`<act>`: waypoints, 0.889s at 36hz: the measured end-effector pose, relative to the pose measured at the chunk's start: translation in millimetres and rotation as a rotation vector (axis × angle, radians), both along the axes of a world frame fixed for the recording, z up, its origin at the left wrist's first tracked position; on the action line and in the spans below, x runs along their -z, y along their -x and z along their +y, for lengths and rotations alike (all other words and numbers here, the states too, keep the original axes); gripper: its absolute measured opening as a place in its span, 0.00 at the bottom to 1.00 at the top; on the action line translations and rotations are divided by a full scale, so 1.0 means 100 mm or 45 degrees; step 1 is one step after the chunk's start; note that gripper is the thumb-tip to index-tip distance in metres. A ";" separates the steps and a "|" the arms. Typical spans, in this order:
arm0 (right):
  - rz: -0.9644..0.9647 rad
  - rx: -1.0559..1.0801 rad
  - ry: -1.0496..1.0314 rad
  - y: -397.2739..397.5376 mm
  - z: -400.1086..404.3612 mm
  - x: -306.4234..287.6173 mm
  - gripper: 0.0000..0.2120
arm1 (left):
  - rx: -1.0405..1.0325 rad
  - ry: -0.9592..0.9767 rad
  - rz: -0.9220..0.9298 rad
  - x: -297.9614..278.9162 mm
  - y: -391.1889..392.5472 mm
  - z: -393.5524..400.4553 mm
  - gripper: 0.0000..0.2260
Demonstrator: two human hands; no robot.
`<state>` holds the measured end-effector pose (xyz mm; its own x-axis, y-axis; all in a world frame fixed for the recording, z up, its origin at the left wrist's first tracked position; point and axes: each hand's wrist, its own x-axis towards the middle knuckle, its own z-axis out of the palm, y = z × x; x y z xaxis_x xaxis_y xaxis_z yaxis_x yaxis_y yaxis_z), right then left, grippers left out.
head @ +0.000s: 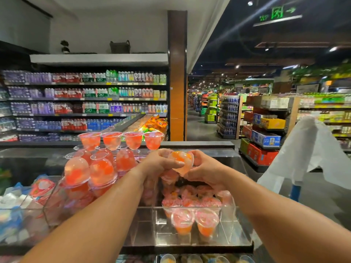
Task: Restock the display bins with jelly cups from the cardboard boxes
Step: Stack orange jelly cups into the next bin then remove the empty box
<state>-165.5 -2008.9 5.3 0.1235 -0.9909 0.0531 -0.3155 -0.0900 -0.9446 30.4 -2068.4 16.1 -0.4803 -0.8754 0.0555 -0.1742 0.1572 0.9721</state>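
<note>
Both my hands hold one orange jelly cup (pixel 181 160) above a clear display bin (pixel 230 221). My left hand (pixel 161 164) grips the cup from the left, and my right hand (pixel 204 171) curls round it from the right and below. The bin under my hands holds several pink-lidded jelly cups (pixel 191 203). To the left, a stack of red jelly cups (pixel 98 164) rises in several layers, some upside down, with upright ones along the top (pixel 121 140). No cardboard box shows.
A neighbouring clear bin (pixel 24 211) on the left holds blue and red packets. A dark counter ledge (pixel 205 144) runs behind the bins. White cloth (pixel 311 154) hangs over a cart at the right. Drink shelves (pixel 85 103) stand behind, an aisle opens to the right.
</note>
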 end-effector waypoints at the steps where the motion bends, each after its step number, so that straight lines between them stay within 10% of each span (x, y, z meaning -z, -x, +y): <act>1: -0.044 -0.001 -0.044 0.03 0.00 -0.03 0.31 | 0.005 0.025 -0.058 -0.01 -0.01 0.00 0.22; 17: 0.768 0.284 0.059 0.18 0.14 -0.31 0.35 | -0.067 0.087 -0.193 0.41 0.59 0.06 0.27; 32: 0.745 0.955 0.097 1.64 0.87 -0.27 0.18 | -0.112 0.109 -0.666 0.81 1.82 -0.33 0.29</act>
